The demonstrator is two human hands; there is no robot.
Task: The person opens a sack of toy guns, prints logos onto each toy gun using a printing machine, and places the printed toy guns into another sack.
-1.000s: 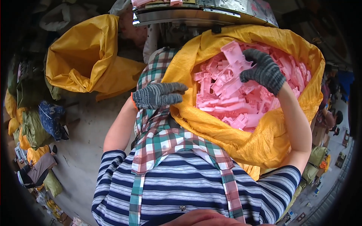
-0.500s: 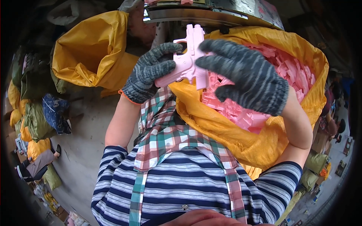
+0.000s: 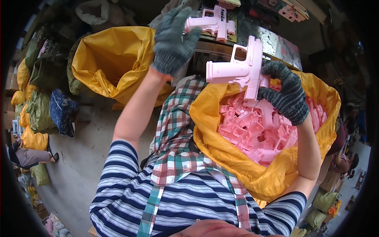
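Note:
A pale pink toy pistol [image 3: 251, 65] is held up above the pink parts, barrel upward and grip to the left. My right hand [image 3: 288, 89], in a dark grey striped knit glove, is closed on its right side with thumb and fingers. My left hand [image 3: 173, 43], in the same kind of glove, reaches far forward, slightly blurred, its fingers apart. It is beside the grip of a second pink toy pistol [image 3: 217, 24] at the metal machine bed; whether it touches the grip I cannot tell.
A yellow woven sack [image 3: 207, 118] full of pink plastic parts [image 3: 252, 132] stands before me on the right. Another yellow sack [image 3: 92, 79] gapes at the left. The machine bed [image 3: 276, 41] borders the far side. Filled bags [image 3: 43, 110] line the left; a person's legs [image 3: 33, 157] show there.
My left hand has let go of the first toy pistol and moved forward to the second one. My right hand now holds the first pistol, shifted to the right.

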